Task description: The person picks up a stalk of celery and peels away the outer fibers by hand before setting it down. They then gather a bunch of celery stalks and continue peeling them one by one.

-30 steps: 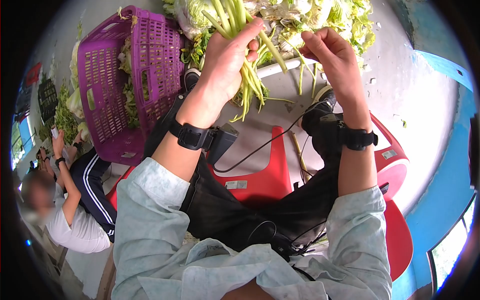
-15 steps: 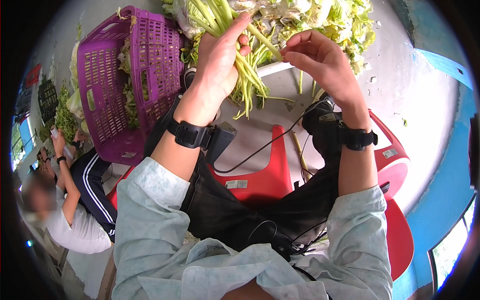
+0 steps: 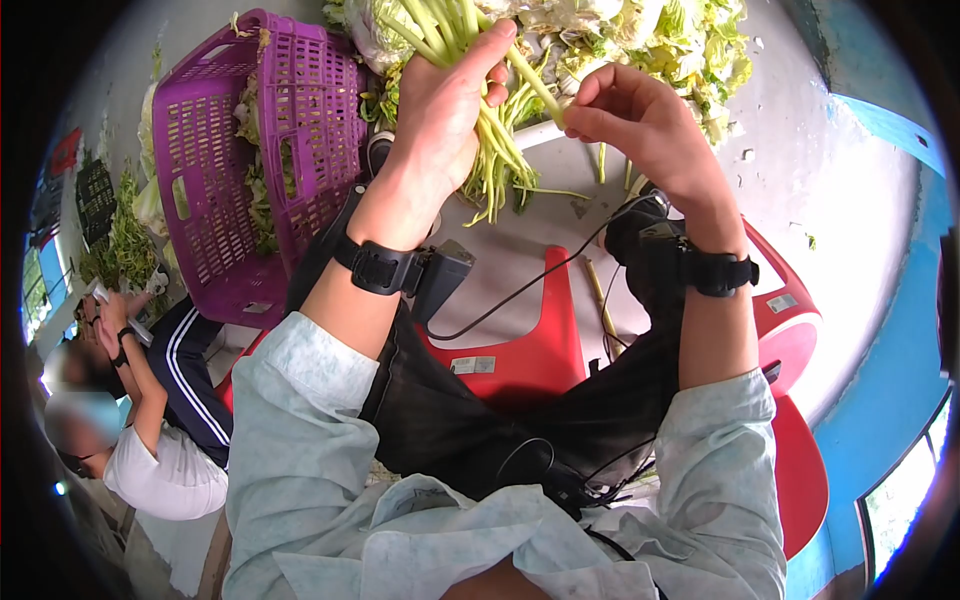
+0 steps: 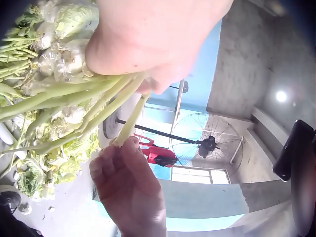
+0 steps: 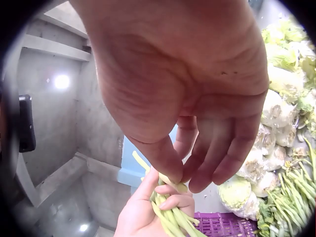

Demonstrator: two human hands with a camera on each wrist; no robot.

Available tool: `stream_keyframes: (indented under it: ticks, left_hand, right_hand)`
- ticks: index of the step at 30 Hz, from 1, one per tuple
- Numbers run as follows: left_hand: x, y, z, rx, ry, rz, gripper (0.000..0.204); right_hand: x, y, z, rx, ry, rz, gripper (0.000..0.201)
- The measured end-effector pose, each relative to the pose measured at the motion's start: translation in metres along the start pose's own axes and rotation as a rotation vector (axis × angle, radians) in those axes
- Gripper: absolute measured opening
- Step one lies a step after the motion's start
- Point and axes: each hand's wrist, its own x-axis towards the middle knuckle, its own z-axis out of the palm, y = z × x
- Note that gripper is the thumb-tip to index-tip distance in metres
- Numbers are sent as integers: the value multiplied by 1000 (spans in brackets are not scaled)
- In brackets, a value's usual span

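Compared with the frame of one second earlier, the right hand (image 3: 645, 130) has moved inward toward the left hand (image 3: 435, 120), and its fingertips, formerly apart from the thicker stalk (image 3: 537, 85), now meet the end of it. Pinching is the state of the right hand: thumb and fingers close on the stalk's tip (the contact shows in both wrist views), while its remaining fingers are bent. The left hand is curled round a bunch of green stalks (image 3: 495, 140), its thumb lying along the upper side; the bunch passes through the grip, extending beyond the hand on one side and hanging below it, toward the wearer, on the other. Between the two hands, the thicker stalk slants across the gap. Just below the pinching fingers, a white bar (image 3: 537, 133) runs partly behind the bunch. Beyond both hands lie pale leafy heads (image 3: 690, 50), spread on the floor. To the left of the left hand stands a purple basket (image 3: 310, 215), tilted, with leafy matter visible through its openwork wall. Nearer the body than either hand is a red stool (image 3: 550, 340), between the wearer's legs. Well apart from the left hand, at the far left, sits another person (image 3: 165, 475) in a white shirt.
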Motion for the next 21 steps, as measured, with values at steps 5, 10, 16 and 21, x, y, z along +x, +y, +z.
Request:
stream_keyframes:
  ticks: [5,10,16,21]
  left_hand:
    - [0,-3,-1,-21,-17,24,18]
    - [-2,-3,0,-23,-15,40,18]
    - [-3,-4,0,16,26,63,19]
    - [-6,-5,3,100,73,86,19]
  right_hand:
    - [-2,-2,2,39,8,52,14]
    - [-4,-4,3,31,19,82,16]
    - [-2,5,6,45,48,-92,18]
    - [0,10,11,78,17,-32,16]
